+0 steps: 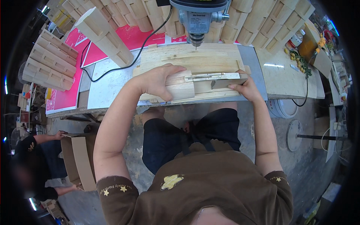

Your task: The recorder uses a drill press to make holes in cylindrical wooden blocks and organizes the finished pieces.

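My left hand point(159, 79) is wrapped over the left end of a pale, rounded wooden block point(182, 87), thumb on its near side. At the right, my right hand point(245, 87) pinches a flat grey-brown plate point(227, 82) between thumb and fingers. The plate lies against a thin, pale slotted strip point(210, 76) that runs rightward from the block. Both hands rest over a wooden jig board point(191, 56). Just beyond it hangs the drill press point(197, 22), its thin bit point(195, 47) above the board and apart from the block.
A black cable point(144, 47) curves across the bench at left. One tall notched wooden column point(107, 39) stands there; several more columns point(262, 22) line the back. Fruit point(298, 62) lies at right. On the left, another person holds a cardboard box point(80, 161).
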`<state>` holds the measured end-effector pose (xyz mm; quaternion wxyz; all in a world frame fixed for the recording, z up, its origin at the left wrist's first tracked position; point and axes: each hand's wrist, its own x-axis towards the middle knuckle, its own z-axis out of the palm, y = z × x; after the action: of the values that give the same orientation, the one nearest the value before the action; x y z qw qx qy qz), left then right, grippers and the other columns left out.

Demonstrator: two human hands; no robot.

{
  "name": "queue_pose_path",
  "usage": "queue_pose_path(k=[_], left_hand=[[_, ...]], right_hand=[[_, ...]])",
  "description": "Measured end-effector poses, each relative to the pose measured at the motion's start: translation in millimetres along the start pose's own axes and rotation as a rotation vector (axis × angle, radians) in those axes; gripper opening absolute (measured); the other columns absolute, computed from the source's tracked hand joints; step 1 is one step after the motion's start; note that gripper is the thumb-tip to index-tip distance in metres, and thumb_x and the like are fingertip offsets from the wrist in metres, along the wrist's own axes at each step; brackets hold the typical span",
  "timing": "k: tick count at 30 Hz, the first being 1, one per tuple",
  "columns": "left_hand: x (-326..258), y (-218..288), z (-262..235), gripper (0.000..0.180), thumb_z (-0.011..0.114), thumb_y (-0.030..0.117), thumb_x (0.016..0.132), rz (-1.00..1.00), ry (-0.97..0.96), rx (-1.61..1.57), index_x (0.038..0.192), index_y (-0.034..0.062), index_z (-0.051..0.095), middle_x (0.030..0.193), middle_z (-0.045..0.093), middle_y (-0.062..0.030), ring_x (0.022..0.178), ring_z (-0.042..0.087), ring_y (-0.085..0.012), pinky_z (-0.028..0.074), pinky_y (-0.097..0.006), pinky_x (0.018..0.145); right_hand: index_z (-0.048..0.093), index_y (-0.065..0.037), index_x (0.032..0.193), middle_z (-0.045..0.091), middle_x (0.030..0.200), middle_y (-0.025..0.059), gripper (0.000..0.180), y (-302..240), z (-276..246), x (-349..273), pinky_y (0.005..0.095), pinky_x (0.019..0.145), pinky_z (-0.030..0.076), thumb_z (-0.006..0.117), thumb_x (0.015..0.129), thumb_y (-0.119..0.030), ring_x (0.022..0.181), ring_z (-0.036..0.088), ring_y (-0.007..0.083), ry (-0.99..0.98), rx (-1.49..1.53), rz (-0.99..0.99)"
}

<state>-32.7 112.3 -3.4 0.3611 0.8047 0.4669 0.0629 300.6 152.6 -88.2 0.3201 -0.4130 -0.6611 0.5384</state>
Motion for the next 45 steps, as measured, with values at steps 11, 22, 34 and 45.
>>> queue_pose_path(k=[11, 22, 34, 45], left_hand=[[-5.6, -27.0, 126.5, 0.064, 0.066, 0.021, 0.078, 0.025, 1.390, -0.412, 0.129, 0.0003, 0.032, 0.121, 0.047, -0.0159, 0.112, 0.045, -0.0249, 0.034, -0.037, 0.096], [-2.5, 10.3, 160.6, 0.074, 0.065, 0.037, 0.073, -0.144, 1.017, 0.100, 0.130, -0.0020, 0.037, 0.124, 0.046, -0.0188, 0.119, 0.037, -0.0342, 0.021, -0.051, 0.095], [36.7, -25.0, 110.5, 0.076, 0.074, 0.037, 0.061, -0.250, 0.929, 0.162, 0.124, 0.0043, 0.047, 0.114, 0.054, -0.0124, 0.115, 0.041, -0.0304, 0.023, -0.046, 0.096], [31.9, -60.1, 83.9, 0.054, 0.077, 0.026, 0.059, -0.154, 0.932, 0.084, 0.110, 0.0147, 0.062, 0.083, 0.057, 0.0001, 0.092, 0.048, -0.0211, 0.029, -0.039, 0.087]], right_hand=[[0.047, 0.000, 0.110, 0.049, 0.105, 0.0186, 0.057, 20.1, 24.0, -22.9, 0.0403, 0.089, 0.037, 0.077, 0.065, -0.018, 0.100, 0.043, 0.0358, 0.461, -0.534, -0.307], [0.033, 0.006, 0.127, 0.048, 0.112, 0.0211, 0.078, 23.4, 51.0, -27.2, 0.0427, 0.090, 0.032, 0.073, 0.071, -0.031, 0.103, 0.044, 0.0363, 0.528, -0.769, -0.334], [0.043, 0.005, 0.121, 0.054, 0.110, 0.0195, 0.082, 14.8, 48.7, 24.7, 0.0467, 0.093, 0.029, 0.078, 0.060, -0.037, 0.112, 0.042, 0.0362, 0.709, -0.966, -0.077], [0.048, 0.006, 0.116, 0.058, 0.101, 0.0204, 0.075, 8.4, 53.7, 31.4, 0.0443, 0.088, 0.038, 0.077, 0.062, -0.038, 0.103, 0.049, 0.0365, 0.613, -0.890, -0.173]])
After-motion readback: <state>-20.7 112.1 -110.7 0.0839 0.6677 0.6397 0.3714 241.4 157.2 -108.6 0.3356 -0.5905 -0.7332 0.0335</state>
